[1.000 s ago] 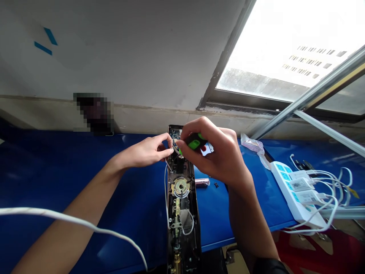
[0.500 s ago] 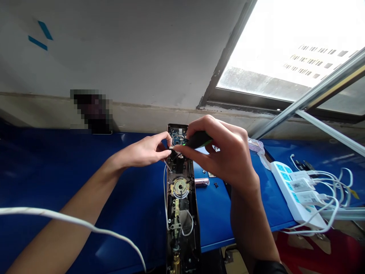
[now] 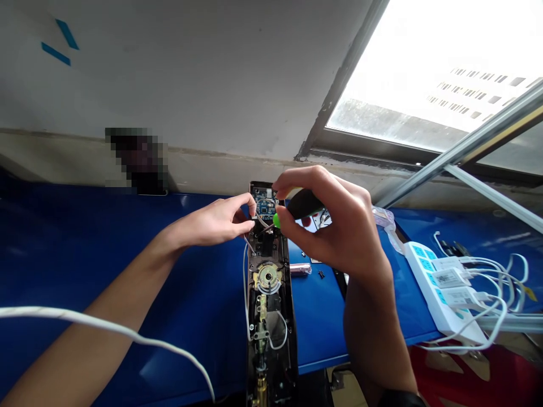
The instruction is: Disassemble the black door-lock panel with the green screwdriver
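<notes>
A long, narrow black housing (image 3: 292, 316), which looks like an opened door lock, lies lengthwise before me with its inner parts exposed. At its far end sits a blue circuit board (image 3: 266, 208) with thin wires leading from it. My right hand (image 3: 335, 226) grips a black and green screwdriver (image 3: 303, 204), its shaft slanting down to the left into the housing just below the board. My left hand (image 3: 220, 221) is at the housing's left edge, thumb and forefinger closed by the wires (image 3: 262, 221); what they pinch is too small to make out. Nearer me is a round metal part (image 3: 268, 277).
Small black screws (image 3: 321, 275) and a pinkish wrapped item (image 3: 300, 269) lie right of the housing on the blue table (image 3: 318, 322). A white power strip (image 3: 441, 299) with several plugs stands at right. One white cable (image 3: 127, 334) crosses the lower left foreground.
My right hand has shifted slightly right and its thumb has drawn back, uncovering the screwdriver's green collar and more of the circuit board. My left hand stays almost in place.
</notes>
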A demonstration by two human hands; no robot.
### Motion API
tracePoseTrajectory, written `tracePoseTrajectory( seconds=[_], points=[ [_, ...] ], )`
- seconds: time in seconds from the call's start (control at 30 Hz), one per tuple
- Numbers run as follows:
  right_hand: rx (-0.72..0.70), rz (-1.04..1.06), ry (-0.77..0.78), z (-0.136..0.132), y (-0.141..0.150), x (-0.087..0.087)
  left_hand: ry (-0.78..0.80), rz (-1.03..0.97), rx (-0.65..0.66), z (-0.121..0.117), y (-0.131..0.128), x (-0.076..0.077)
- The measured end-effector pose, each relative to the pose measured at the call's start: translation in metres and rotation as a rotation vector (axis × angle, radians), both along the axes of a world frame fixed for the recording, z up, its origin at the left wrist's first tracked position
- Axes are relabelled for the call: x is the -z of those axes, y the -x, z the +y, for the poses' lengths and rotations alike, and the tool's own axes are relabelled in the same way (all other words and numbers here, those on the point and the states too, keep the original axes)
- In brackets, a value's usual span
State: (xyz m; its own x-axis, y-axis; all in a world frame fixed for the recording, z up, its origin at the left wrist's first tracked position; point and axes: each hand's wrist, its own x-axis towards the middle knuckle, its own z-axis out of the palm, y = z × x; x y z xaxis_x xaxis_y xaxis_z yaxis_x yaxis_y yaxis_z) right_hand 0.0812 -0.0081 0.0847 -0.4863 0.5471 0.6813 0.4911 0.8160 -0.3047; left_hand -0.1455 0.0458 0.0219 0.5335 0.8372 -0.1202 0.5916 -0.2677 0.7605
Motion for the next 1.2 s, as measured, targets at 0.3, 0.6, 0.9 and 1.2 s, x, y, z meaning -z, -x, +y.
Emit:
tracePoseTrajectory(
  seconds=[0.3,0.6,0.9,1.2],
  points=[
    [-0.017,-0.012,-0.048,0.003,-0.001,-0.001,-0.052,0.067,0.021,-0.002,0.001,-0.006],
    [-0.014,0.001,0.015,0.002,-0.004,-0.003,-0.068,0.081,0.015,-0.002,-0.001,-0.007],
    [-0.039,0.029,0.059,0.002,-0.005,-0.002,-0.053,0.084,0.043,-0.004,0.001,-0.013],
    [-0.074,0.05,0.054,0.003,-0.004,-0.002,-0.03,0.085,0.061,-0.004,0.006,-0.015]
  ],
)
